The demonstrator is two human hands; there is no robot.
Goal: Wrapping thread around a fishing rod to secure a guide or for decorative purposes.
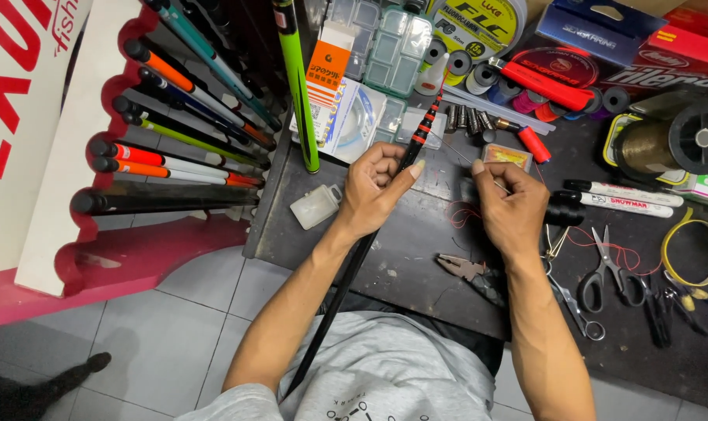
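My left hand (376, 187) grips a long black fishing rod (346, 281) near its red-banded upper part (421, 132); the rod runs from my lap up over the dark workbench (416, 249). A thin tip section (451, 146) reaches from the rod toward my right hand (510, 206), whose fingers are pinched together on it or on a fine line; I cannot tell which. A loose red thread (603, 245) lies on the bench beside my right hand.
A rack of coloured rods (175, 148) stands at the left. Pliers (467, 269), scissors (603, 269), white markers (623, 195), line spools (681, 140), small clear boxes (316, 206) and packages crowd the bench. Grey floor tiles lie below.
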